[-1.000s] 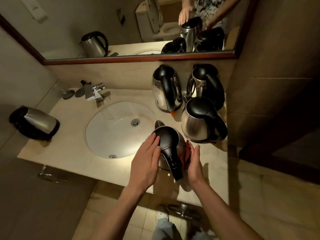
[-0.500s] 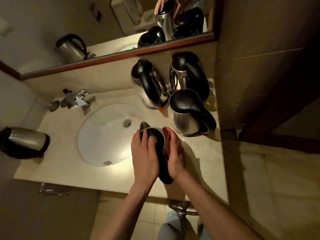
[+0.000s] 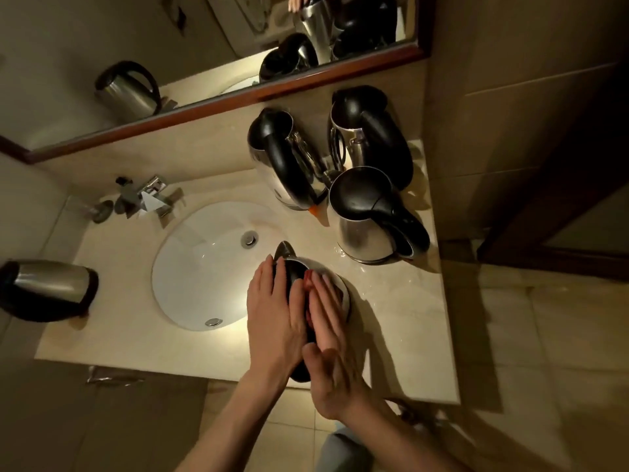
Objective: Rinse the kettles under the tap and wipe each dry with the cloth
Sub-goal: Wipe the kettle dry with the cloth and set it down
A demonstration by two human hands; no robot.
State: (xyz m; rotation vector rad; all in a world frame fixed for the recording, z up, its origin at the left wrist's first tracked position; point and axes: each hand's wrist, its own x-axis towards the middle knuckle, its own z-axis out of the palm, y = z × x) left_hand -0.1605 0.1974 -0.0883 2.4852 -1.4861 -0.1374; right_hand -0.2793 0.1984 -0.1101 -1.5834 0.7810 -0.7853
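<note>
A steel kettle with a black lid (image 3: 295, 269) stands on the counter just right of the sink (image 3: 204, 267), its spout toward the basin. My left hand (image 3: 272, 318) lies flat on the lid's left side with straight fingers. My right hand (image 3: 328, 335) presses on the lid's right side, fingers straight. A bit of red cloth (image 3: 308, 280) peeks out under its fingertips. The hands hide the handle and most of the body. The tap (image 3: 149, 195) stands at the back left of the basin; no water is seen running.
Three more kettles cluster at the back right: one (image 3: 289, 165), another (image 3: 371, 137), and a nearer one (image 3: 367, 216). Another kettle (image 3: 47, 287) lies at the counter's far left. A mirror (image 3: 204, 63) hangs behind, and a wall (image 3: 510, 131) closes the right side.
Both hands have moved from the kettle's sides up onto its lid, and the right hand now covers most of the red cloth. The view has shifted nearer and to the right.
</note>
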